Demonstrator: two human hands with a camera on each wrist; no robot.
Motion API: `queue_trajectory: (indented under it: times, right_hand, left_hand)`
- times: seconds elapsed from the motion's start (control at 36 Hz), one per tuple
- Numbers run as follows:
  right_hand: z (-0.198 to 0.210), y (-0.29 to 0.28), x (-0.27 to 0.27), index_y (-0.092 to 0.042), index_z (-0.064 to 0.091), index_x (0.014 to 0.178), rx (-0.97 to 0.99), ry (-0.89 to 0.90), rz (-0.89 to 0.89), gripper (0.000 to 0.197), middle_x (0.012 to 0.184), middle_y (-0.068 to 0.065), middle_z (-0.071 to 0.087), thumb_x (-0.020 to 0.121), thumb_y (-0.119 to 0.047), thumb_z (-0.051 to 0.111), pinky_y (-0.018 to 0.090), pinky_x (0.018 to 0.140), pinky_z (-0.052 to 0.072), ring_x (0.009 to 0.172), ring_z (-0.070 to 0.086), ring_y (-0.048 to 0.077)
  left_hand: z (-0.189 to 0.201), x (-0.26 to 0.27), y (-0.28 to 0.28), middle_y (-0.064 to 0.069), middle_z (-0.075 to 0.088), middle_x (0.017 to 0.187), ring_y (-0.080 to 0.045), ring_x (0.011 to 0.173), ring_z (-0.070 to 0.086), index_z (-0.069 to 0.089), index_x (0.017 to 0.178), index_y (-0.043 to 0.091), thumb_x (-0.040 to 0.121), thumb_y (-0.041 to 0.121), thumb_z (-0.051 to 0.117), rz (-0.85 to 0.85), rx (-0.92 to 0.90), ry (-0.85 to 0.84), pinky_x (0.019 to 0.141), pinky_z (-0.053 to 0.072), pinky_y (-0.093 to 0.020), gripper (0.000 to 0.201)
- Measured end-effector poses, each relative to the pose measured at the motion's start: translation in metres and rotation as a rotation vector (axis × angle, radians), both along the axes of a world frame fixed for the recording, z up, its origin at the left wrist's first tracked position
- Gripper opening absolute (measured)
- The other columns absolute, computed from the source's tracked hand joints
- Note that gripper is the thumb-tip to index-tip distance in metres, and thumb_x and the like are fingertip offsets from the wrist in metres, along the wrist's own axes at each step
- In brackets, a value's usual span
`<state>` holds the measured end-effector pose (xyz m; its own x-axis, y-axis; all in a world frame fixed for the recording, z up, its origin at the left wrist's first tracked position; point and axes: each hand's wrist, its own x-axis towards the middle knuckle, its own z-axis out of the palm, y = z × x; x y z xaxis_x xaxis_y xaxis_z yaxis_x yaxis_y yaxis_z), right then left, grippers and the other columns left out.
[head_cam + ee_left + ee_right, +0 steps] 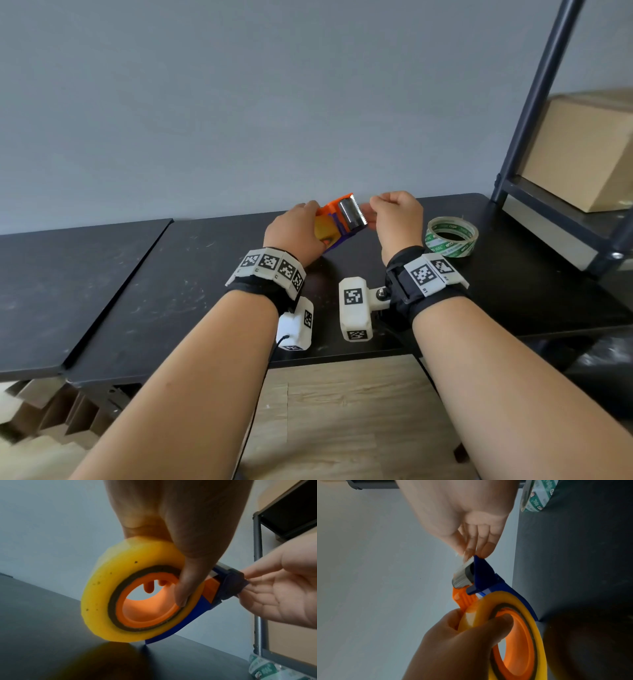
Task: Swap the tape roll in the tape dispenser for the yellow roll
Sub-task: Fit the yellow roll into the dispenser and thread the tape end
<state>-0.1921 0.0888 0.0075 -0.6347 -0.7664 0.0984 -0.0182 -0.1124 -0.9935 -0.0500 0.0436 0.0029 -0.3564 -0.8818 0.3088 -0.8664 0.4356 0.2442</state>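
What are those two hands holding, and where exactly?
Left hand grips the yellow tape roll mounted in the orange-and-blue plastic tape dispenser; right hand pinches its serrated cutter end.

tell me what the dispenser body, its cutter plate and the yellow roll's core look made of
Dispenser body: moulded plastic, matte orange and blue, ribbed.
Cutter plate: looks like metal, shiny, reflective, with a toothed edge.
Yellow roll: glossy translucent tape; its core is a dull brown ring, probably cardboard.

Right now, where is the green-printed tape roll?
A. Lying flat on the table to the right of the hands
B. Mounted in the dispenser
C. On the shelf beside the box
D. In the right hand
A: the green-printed tape roll lies flat on the black table, while the dispenser carries the yellow roll.
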Motion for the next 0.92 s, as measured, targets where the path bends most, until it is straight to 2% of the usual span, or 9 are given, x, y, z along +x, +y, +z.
queue_trajectory:
  times: [0.08,0.19,0.25,0.31,0.42,0.67,0.75,0.83,0.92]
  right_hand:
    - [0.001,0.001,-0.001,-0.017,0.059,0.079,0.017,-0.002,0.019,0.011,0.084,0.005,0.066,0.081,-0.006,0.061,0.050,0.089,0.056,0.089,0.067,0.028]
    - [0.000,0.002,0.000,-0.013,0.057,0.096,0.039,-0.074,0.055,0.020,0.104,0.014,0.066,0.079,-0.003,0.061,0.046,0.089,0.056,0.099,0.066,0.032]
    - [0.001,0.002,-0.001,-0.015,0.056,0.089,0.031,-0.114,0.061,0.017,0.103,0.017,0.067,0.079,-0.001,0.060,0.037,0.074,0.054,0.088,0.065,0.029]
    - [0.001,0.001,-0.007,-0.016,0.056,0.081,0.037,-0.153,0.071,0.018,0.088,0.012,0.065,0.081,0.003,0.059,0.030,0.064,0.048,0.077,0.061,0.023]
    - [0.004,-0.003,-0.016,-0.017,0.058,0.072,0.082,-0.199,0.120,0.025,0.076,0.004,0.061,0.086,0.004,0.057,0.027,0.065,0.048,0.078,0.060,0.021]
    - [-0.003,-0.004,-0.022,-0.015,0.061,0.072,0.083,-0.410,0.068,0.033,0.080,0.002,0.057,0.094,-0.002,0.041,0.026,0.061,0.046,0.070,0.056,0.014]
    - [-0.006,-0.005,-0.023,-0.016,0.060,0.071,0.123,-0.275,0.071,0.037,0.084,0.004,0.059,0.091,0.006,0.038,0.024,0.059,0.047,0.067,0.055,0.014]
    - [-0.014,-0.003,-0.017,-0.018,0.062,0.079,0.159,-0.073,0.103,0.038,0.087,0.004,0.061,0.086,0.010,0.037,0.029,0.068,0.051,0.074,0.056,0.016]
    - [-0.022,0.000,-0.014,-0.011,0.063,0.112,0.202,0.094,0.214,0.045,0.106,0.006,0.063,0.081,0.013,0.042,0.033,0.079,0.050,0.091,0.056,0.019]
  left_hand:
    - [0.001,0.002,-0.002,-0.003,0.063,0.111,-0.028,0.099,0.062,0.054,0.116,0.021,0.073,0.031,0.070,-0.023,0.033,0.023,0.077,0.048,-0.034,0.047]
    - [0.004,0.005,-0.002,-0.002,0.064,0.110,-0.026,0.100,0.061,0.056,0.116,0.022,0.072,0.030,0.072,-0.044,0.055,0.039,0.075,0.043,-0.030,0.047]
    - [0.004,0.007,-0.002,-0.001,0.066,0.107,-0.025,0.099,0.062,0.058,0.114,0.023,0.072,0.029,0.071,-0.048,0.063,0.044,0.073,0.041,-0.028,0.044]
    - [0.004,0.009,-0.002,0.001,0.067,0.105,-0.025,0.098,0.063,0.060,0.113,0.026,0.071,0.031,0.071,-0.044,0.068,0.051,0.073,0.042,-0.027,0.043]
    - [0.005,0.009,0.000,0.003,0.068,0.107,-0.024,0.101,0.063,0.059,0.117,0.032,0.071,0.033,0.072,-0.036,0.075,0.050,0.077,0.045,-0.029,0.048]
    - [0.010,0.011,0.000,0.002,0.068,0.110,-0.025,0.103,0.062,0.059,0.121,0.033,0.069,0.035,0.076,-0.028,0.118,0.082,0.082,0.048,-0.033,0.055]
    - [0.012,0.014,0.001,0.002,0.067,0.113,-0.025,0.108,0.060,0.057,0.124,0.031,0.070,0.036,0.077,-0.023,0.123,0.115,0.093,0.042,-0.036,0.057]
    - [0.013,0.014,0.003,0.004,0.065,0.118,-0.023,0.116,0.055,0.054,0.128,0.032,0.072,0.039,0.075,-0.019,0.125,0.103,0.101,0.029,-0.038,0.060]
    - [0.017,0.011,0.003,0.004,0.065,0.115,-0.022,0.115,0.053,0.054,0.127,0.032,0.072,0.038,0.076,-0.026,0.166,0.105,0.100,0.027,-0.038,0.059]
